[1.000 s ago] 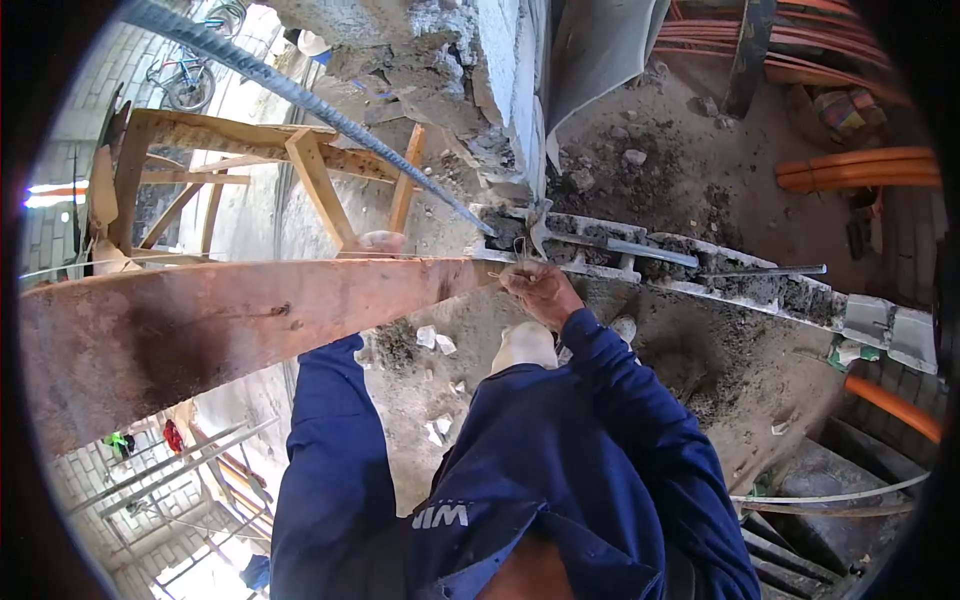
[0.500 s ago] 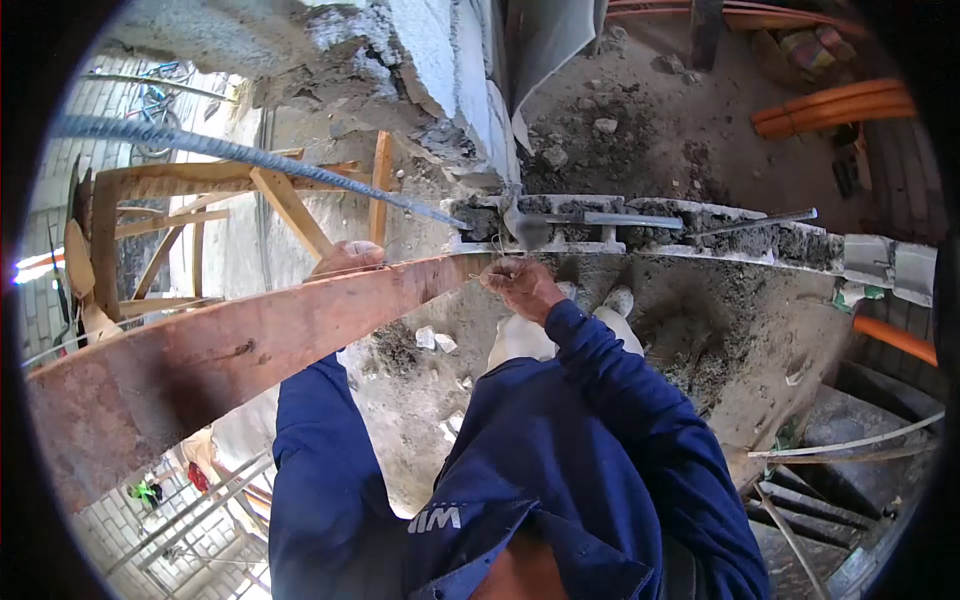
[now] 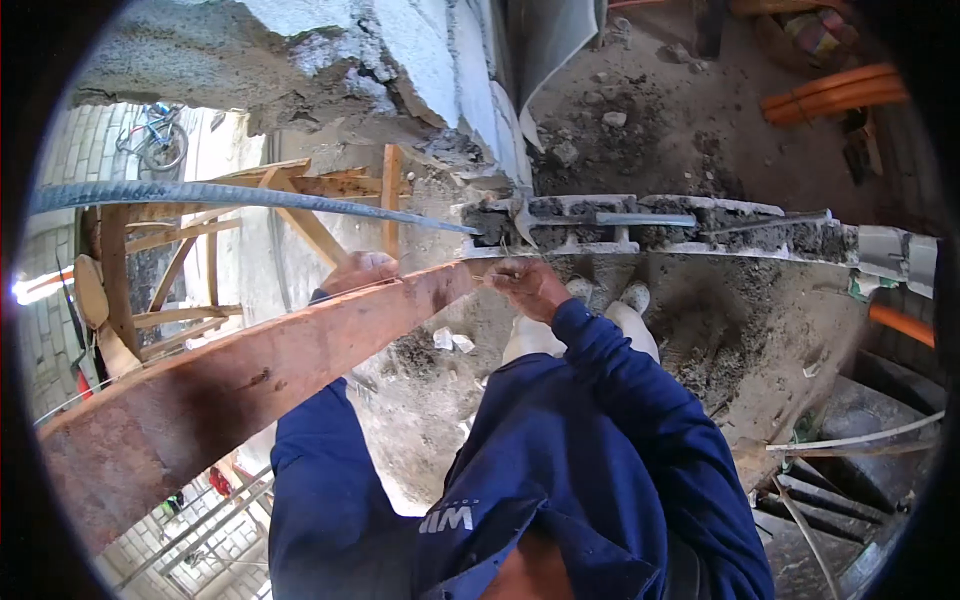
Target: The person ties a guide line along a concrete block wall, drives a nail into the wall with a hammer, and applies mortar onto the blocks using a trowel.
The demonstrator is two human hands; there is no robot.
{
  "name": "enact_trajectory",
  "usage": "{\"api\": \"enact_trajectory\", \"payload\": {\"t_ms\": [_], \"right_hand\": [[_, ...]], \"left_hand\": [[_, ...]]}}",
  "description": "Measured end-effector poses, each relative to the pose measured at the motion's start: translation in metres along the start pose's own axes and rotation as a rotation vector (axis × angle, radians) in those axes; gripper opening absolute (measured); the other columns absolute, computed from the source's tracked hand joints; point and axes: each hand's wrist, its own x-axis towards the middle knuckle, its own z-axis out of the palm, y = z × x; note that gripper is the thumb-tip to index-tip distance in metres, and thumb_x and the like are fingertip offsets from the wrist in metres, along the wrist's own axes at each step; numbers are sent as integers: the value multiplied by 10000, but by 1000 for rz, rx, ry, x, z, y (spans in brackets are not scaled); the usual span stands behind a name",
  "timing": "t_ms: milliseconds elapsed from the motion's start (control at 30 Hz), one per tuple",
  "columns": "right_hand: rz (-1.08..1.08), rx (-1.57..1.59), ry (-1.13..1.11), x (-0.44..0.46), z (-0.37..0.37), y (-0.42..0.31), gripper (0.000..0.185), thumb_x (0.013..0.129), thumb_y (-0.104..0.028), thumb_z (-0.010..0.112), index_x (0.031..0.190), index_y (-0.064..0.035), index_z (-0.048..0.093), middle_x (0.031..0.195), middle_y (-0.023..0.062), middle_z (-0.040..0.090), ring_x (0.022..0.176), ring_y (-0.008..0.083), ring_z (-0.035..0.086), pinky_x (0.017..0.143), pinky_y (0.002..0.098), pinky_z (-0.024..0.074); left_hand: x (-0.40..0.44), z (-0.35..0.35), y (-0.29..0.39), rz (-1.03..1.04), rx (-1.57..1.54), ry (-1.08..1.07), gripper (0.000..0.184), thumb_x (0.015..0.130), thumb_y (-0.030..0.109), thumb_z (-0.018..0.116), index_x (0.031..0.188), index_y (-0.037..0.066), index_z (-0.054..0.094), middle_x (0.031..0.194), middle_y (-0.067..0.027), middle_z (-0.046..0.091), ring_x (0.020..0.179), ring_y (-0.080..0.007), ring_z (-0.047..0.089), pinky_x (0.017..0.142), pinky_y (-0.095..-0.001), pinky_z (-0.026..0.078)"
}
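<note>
A long reddish wooden board (image 3: 260,350) slants from the lower left up to the end of a hollow-block wall (image 3: 590,247). My left hand (image 3: 362,270) is closed over the board's upper edge, its fingers partly hidden behind the wood. A thin wire or string (image 3: 375,287) runs along that edge. At the board's far end, my right hand (image 3: 530,287) has its fingers pinched together around what looks like thin wire, though the tips are partly hidden. Just beyond it, a hammer (image 3: 523,222) lies on top of the blocks.
A ribbed steel bar (image 3: 250,195) rises from the wall's end toward the left. Broken concrete (image 3: 380,60) hangs above. Timber framing (image 3: 300,225) stands at left. Orange pipes (image 3: 840,95) lie at upper right, and rubble (image 3: 452,340) is on the ground beneath.
The view has shifted slightly, so the wall and board appear a little lower and farther right. Both hands stay at nearly the same places on the board.
</note>
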Motion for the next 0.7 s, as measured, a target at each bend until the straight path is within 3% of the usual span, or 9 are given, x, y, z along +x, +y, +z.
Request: {"api": "enact_trajectory", "payload": {"t_ms": [33,133,233,333,433,533,700], "right_hand": [[-27,-116,-23,5,-1,2,235,838,-163,590,1001,7,598,875,41,606,798,105,514,733,267,430],[-68,210,-100,11,10,-9,239,827,-172,609,991,2,598,875,41,608,789,96,514,724,253,428],[-142,303,-166,37,28,3,239,821,-189,620,962,3,599,865,36,609,778,89,514,710,238,425],[-123,166,-79,52,53,-1,228,838,-242,605,943,-40,608,785,-13,571,731,75,485,660,249,411],[-163,56,-11,61,72,-9,251,838,-275,599,943,-47,614,819,4,603,757,79,514,687,259,428],[-226,-164,90,69,80,-15,194,820,-225,583,910,-54,599,815,93,617,726,168,564,673,299,446],[-177,-122,22,77,82,-6,224,825,-225,603,936,-31,615,853,70,622,779,137,561,713,273,443]], "left_hand": [[2,-4,-8,3,-9,-26,375,843,421,544,765,57,586,662,29,512,627,-74,445,556,-263,373],[-2,0,-12,-78,-91,47,364,844,410,548,763,56,583,668,31,514,620,-77,452,552,-260,373],[-4,2,-15,-120,-250,120,334,846,383,553,756,62,566,666,32,503,602,-75,454,538,-250,367],[-7,2,-23,-129,-436,199,291,842,347,571,787,62,571,656,38,497,581,-59,447,515,-233,356],[-6,6,-33,-147,-560,297,270,831,329,594,828,60,585,640,49,487,564,-39,431,494,-213,339],[-8,4,-30,-163,-506,283,292,817,309,619,911,33,593,636,49,487,552,-31,429,481,-202,338],[-16,8,-13,-207,-563,274,378,813,296,629,1013,-18,566,678,27,536,579,-37,480,497,-198,378]]}}
